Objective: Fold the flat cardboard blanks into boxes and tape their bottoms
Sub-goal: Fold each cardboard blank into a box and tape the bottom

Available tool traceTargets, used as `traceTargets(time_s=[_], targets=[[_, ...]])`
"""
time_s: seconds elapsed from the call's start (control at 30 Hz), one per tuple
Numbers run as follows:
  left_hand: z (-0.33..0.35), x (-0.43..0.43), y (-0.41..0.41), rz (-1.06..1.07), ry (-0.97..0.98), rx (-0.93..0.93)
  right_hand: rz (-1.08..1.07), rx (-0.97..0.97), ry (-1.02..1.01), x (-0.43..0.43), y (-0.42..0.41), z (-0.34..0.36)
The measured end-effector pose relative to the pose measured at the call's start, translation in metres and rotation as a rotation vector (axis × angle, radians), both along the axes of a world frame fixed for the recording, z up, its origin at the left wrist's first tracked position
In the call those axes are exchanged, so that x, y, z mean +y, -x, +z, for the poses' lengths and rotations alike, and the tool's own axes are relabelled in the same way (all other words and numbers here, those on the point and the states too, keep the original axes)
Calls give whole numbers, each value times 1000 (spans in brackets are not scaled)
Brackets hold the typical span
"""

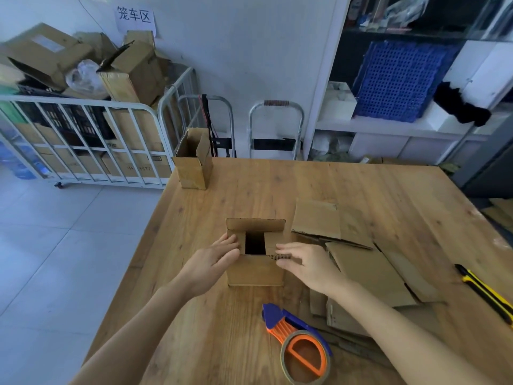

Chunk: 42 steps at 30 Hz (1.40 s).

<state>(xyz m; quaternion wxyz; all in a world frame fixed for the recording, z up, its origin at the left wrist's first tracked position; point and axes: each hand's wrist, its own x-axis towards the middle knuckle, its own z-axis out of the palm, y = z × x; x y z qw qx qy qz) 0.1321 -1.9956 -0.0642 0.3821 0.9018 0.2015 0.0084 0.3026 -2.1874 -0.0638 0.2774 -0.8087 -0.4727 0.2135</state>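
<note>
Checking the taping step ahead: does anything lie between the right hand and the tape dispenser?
Nothing visible does. Only bare table separates the right hand from the tape dispenser; the flat blanks lie off to the side.

The desk (236, 190) is showing matt, grainy wood. The box (255, 272) is looking like dull brown cardboard, its corrugated edge showing rough. Right of the box, the blanks (369, 268) are showing that same matt cardboard. Nearer than the box, the tape dispenser (288, 323) is gleaming in smooth blue-and-orange plastic.
</note>
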Motion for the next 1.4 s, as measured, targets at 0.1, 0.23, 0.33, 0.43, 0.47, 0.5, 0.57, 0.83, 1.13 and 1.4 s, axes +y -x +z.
traceTargets(time_s=[0.1,0.23,0.33,0.43,0.47,0.5,0.57,0.83,1.13,1.4], targets=[[0,-4,-9,165,-51,-67,-116,48,-17,7,1,4],[0,-14,-23,294,-207,-117,-245,-95,-50,22,8,6],[-4,-12,-24,230,-337,-110,-208,-117,-33,26,10,10],[-2,-10,-24,141,-441,-33,-41,-235,44,27,6,12],[0,-11,-24,141,-453,-43,-5,-276,60,26,4,11],[0,-13,-23,130,-467,-63,23,-312,70,24,4,10],[-4,-18,-20,46,-501,-75,67,-356,80,19,5,4],[-26,-25,-9,-113,-613,72,91,-383,28,14,12,-15],[-17,-19,-8,-190,-622,153,65,-243,345,-47,31,4],[-18,-18,-3,-212,-597,131,176,-288,660,-64,57,-35]])
